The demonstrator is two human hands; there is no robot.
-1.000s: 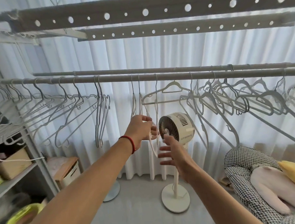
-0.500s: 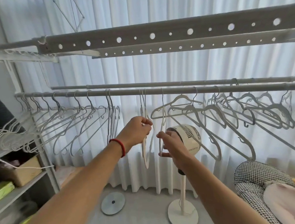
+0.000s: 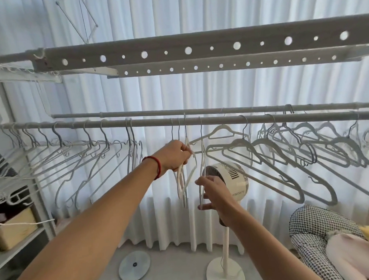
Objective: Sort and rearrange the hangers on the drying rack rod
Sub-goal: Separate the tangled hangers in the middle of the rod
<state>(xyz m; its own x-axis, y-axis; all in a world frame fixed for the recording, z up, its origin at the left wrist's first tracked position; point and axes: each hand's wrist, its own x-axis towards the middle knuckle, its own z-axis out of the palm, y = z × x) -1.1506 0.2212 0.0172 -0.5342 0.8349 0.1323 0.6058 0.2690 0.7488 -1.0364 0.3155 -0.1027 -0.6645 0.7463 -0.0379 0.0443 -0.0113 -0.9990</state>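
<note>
While the near rod point(image 3: 220, 119) carries hangers along its whole length, both hands work at the thin cluster hanging near its middle. The left hand point(image 3: 175, 154) has its grip pinched round the necks of a small bunch of white hangers point(image 3: 186, 182), just under their hooks, probably to keep them gathered as one group with the slim white ones already packed along the left end of the rod point(image 3: 53, 158). The right hand point(image 3: 213, 194) reaches lower, its fingers half spread, thumb and fingertips nipping the bottom of a single white hanger point(image 3: 202, 160) that hangs just to the right of the bunch; I would guess this steadies it so it can be slid or lifted across to join the others. To the right, the broader grey hangers point(image 3: 275, 157) lie tilted and overlapping, their shoulders crossing one another, and the nearest one sits close enough to snag whatever is moved. A standing fan point(image 3: 234, 178) is directly behind the right hand, a second rod point(image 3: 136, 113) runs further back, and perforated bars point(image 3: 196, 49) cross overhead, limiting how high a hook can be raised.
</note>
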